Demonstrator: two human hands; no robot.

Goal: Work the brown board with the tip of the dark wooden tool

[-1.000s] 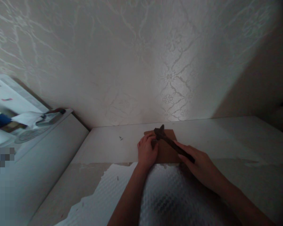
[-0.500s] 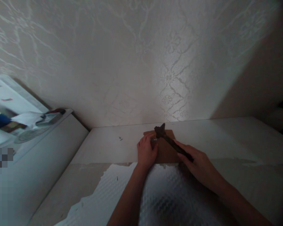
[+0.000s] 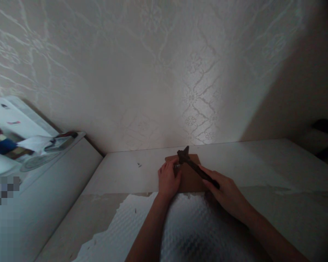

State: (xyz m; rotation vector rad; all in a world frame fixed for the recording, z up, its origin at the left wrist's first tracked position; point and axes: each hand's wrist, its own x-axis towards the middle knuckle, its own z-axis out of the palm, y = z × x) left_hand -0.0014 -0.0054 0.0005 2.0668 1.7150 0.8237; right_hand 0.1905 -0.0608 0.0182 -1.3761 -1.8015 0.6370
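A dark hammer (image 3: 198,170) is gripped by its handle in my right hand (image 3: 226,191), fingers wrapped round it. Its head points up and left, close above the fingers of my left hand (image 3: 168,178). Those fingers are bent over the left part of a brown board (image 3: 190,180), closed about a small shiny thing (image 3: 177,166) too small and dim to name. The hammer head partly covers that spot, and I cannot tell whether it touches the small thing.
The board rests on a white surface (image 3: 125,174) against a patterned wall (image 3: 142,72). Small dark bits (image 3: 139,165) lie to its left. White quilted sheeting (image 3: 125,225) spreads in front. A white cabinet (image 3: 57,185) with assorted items stands at left.
The view has tilted slightly, so the scene sits a little lower. Both hands keep their places, and the hammer head stays beside my left fingers with hardly any visible shift.
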